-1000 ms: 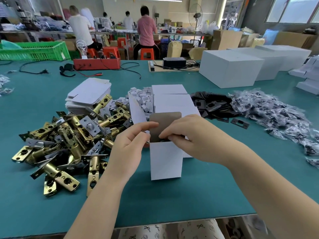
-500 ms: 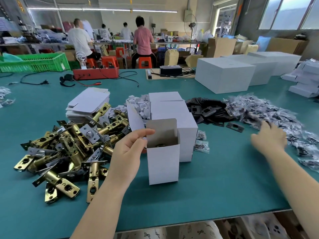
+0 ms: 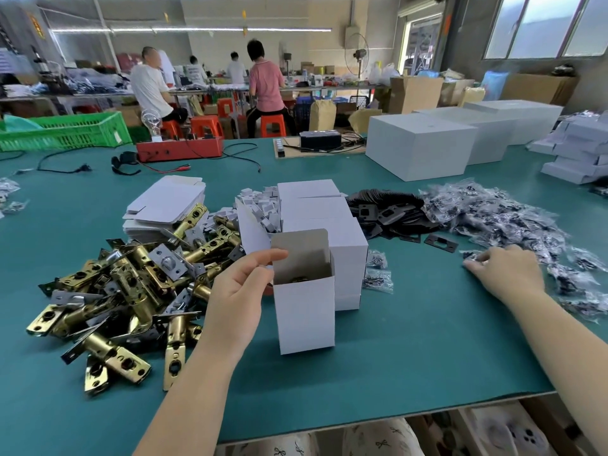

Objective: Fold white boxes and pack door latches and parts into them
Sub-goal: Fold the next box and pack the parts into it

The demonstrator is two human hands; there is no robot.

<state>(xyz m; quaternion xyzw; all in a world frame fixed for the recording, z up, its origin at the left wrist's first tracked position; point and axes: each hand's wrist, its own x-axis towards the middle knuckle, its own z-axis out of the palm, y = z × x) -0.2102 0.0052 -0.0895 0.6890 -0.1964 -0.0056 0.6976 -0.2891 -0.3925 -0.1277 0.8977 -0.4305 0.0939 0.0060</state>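
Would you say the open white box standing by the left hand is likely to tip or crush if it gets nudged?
The open white box stands tall on a narrow base, so a push near its top would probably tip it. Its thin card walls and raised flap look easy to dent. Something dark lies inside, which may steady it slightly; the left hand is beside it.

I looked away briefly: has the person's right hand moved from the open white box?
Yes. The right hand left the open white cardboard box, going right to the small clear plastic bags.
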